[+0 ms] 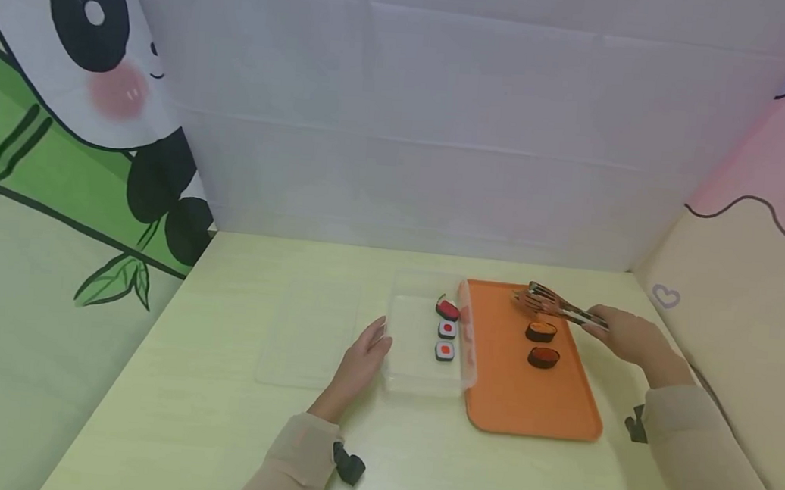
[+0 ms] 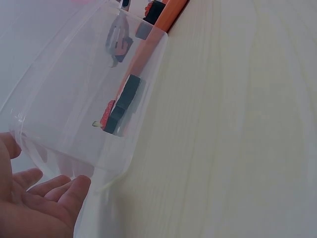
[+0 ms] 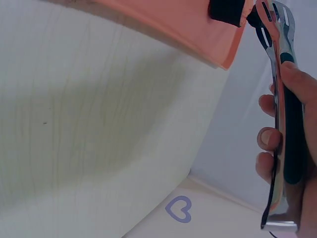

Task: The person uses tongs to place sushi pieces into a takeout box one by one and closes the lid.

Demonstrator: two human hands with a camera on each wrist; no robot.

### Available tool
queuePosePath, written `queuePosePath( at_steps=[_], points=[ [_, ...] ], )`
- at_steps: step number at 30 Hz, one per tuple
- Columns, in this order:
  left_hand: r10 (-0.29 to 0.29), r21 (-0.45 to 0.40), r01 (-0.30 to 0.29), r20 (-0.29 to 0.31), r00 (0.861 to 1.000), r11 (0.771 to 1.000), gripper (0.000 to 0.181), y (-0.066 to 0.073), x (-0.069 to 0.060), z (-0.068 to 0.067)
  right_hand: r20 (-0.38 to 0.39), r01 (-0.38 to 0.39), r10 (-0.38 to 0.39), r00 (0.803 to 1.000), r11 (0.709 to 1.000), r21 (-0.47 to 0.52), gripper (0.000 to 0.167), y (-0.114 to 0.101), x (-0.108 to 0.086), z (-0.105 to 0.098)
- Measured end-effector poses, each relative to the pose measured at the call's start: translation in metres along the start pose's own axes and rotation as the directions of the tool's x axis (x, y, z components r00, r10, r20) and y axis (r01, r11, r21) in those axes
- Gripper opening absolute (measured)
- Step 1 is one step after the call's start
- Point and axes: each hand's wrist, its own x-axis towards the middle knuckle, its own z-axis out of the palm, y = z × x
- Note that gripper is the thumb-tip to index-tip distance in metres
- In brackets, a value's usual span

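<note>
A clear plastic box [image 1: 417,383] stands against the left edge of an orange tray [image 1: 533,422]. My left hand [image 1: 362,358] touches the box's left end wall, its fingers [image 2: 74,193] relaxed on the outside. Two toy sushi rolls [image 1: 444,351] with red centres and a red-topped sushi piece [image 1: 448,310] lie inside the box. My right hand [image 1: 632,339] grips metal serving tongs [image 3: 285,104], their slotted tips over the tray's far part. A dark piece shows by the tips; whether they pinch it I cannot tell. Two black-wrapped sushi pieces [image 1: 544,357] sit on the tray.
A clear flat lid [image 1: 300,337] lies on the pale wooden table [image 1: 176,412], left of the box. A white cloth [image 1: 401,124] rises behind the table's far edge. Printed panels [image 1: 772,287] stand at both sides.
</note>
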Motion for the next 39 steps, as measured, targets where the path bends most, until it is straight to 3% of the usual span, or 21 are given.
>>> queuePosePath(
  at_steps=[7,15,23,30,35,39],
  points=[
    [-0.003,0.014,0.003,-0.012,1.0,1.0,0.053,0.0,0.001,0.0,-0.087,0.081,-0.078,0.993,0.996,0.033,0.032,-0.027,0.0,-0.018],
    [-0.003,0.024,0.004,-0.022,1.0,1.0,0.053,-0.001,0.001,0.0,-0.117,0.137,-0.136,0.984,0.99,0.004,0.036,-0.076,0.013,-0.035],
    [-0.013,0.023,0.014,-0.02,1.0,1.0,0.054,0.003,0.001,0.001,-0.07,0.195,-0.195,0.978,0.981,-0.009,0.04,-0.117,0.036,-0.026],
    [-0.038,0.032,0.039,-0.048,0.998,0.999,0.054,0.003,0.004,0.003,-0.031,0.244,-0.245,0.969,0.969,-0.046,0.031,-0.143,0.057,-0.017],
    [-0.042,0.028,0.043,-0.044,0.998,0.999,0.055,0.003,0.003,0.004,-0.002,0.25,-0.251,0.968,0.965,-0.076,0.041,-0.152,0.069,-0.01],
    [-0.031,0.033,0.032,-0.048,0.998,0.999,0.054,0.003,0.003,0.004,0.008,0.265,-0.265,0.964,0.962,-0.061,0.026,-0.157,0.078,-0.004]
  ],
)
